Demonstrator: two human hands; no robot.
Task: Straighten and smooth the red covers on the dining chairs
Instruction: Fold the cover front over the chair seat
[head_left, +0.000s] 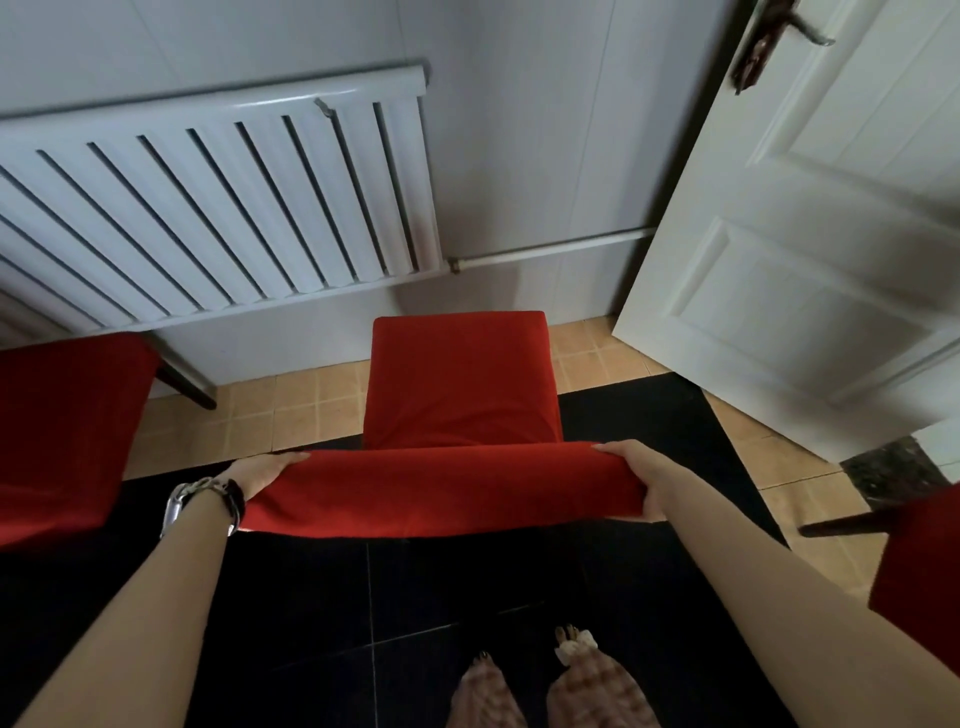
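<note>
Mid-frame, my left hand (265, 475) and right hand (636, 480) grip opposite ends of the red cover (447, 491). Black floor (395, 597) lies open below; a second chair (67, 431) fills the left edge.

red cover (452, 488) | mid-frame | smooth, fitted over backrest and seat

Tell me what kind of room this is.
Probably a home dining area: red-covered dining chairs on a tiled floor, a white wall radiator and a panelled door. The left hand and right hand grip the middle chair's red cover.
</note>
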